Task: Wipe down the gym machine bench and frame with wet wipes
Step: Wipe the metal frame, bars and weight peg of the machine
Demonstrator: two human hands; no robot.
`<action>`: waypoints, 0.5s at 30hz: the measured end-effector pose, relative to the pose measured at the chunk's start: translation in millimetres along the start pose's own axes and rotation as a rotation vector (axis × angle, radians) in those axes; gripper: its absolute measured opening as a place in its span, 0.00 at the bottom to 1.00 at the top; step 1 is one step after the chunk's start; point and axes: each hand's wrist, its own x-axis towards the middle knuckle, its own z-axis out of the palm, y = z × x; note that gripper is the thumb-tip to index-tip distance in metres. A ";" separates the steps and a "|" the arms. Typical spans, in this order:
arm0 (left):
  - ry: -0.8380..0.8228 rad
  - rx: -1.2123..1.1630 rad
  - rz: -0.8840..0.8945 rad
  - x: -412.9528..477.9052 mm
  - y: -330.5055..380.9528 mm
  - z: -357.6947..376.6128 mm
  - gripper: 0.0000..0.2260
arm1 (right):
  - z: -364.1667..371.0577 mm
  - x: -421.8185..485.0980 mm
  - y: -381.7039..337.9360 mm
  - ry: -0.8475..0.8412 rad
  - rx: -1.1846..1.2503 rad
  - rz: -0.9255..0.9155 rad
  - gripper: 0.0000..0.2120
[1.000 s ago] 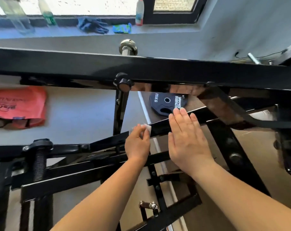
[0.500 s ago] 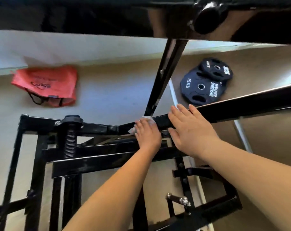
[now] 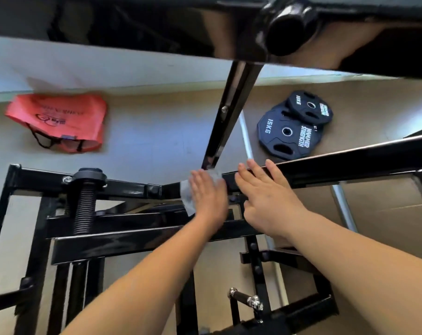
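1. A person's left hand [image 3: 208, 197] pressed a pale wet wipe [image 3: 187, 197] against the black frame [image 3: 123, 187] of a gym machine, at the joint where a slanted post [image 3: 231, 112] met the crossbars. The fingers lay flat over the wipe rather than curled round it, though motion blurred them.
2. The wipe sat between that palm and the metal, its edges showing to the left of the hand and beyond the fingertips.
3. The right hand [image 3: 268, 197] rested just beside the left, its fingers straight and spread on a long bar [image 3: 350, 163] that ran off to the right. It held nothing.
4. A threaded rod [image 3: 84, 206] with a black collar stood on the frame to the left, well apart from both hands.
5. A glossy beam [image 3: 156, 27] with a round knob [image 3: 287, 27] crossed the top of the view.
6. On the floor beyond lay a red bag [image 3: 57, 119] and two stacked dark weight plates [image 3: 289, 131], the smaller overlapping the larger.
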 end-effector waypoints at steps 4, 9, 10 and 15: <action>-0.131 0.129 0.384 -46.0 -7.9 -2.3 0.32 | -32.1 -17.3 4.9 0.151 0.311 0.021 0.30; -0.208 0.268 0.394 -62.3 49.4 0.9 0.32 | -71.6 -74.8 13.8 0.203 0.191 0.206 0.47; -0.201 0.335 0.539 -72.5 71.3 9.1 0.34 | -77.1 -87.0 15.5 0.198 0.167 0.248 0.48; -0.094 0.476 0.993 -71.2 174.0 13.6 0.36 | -81.8 -143.6 28.0 0.188 0.203 0.430 0.33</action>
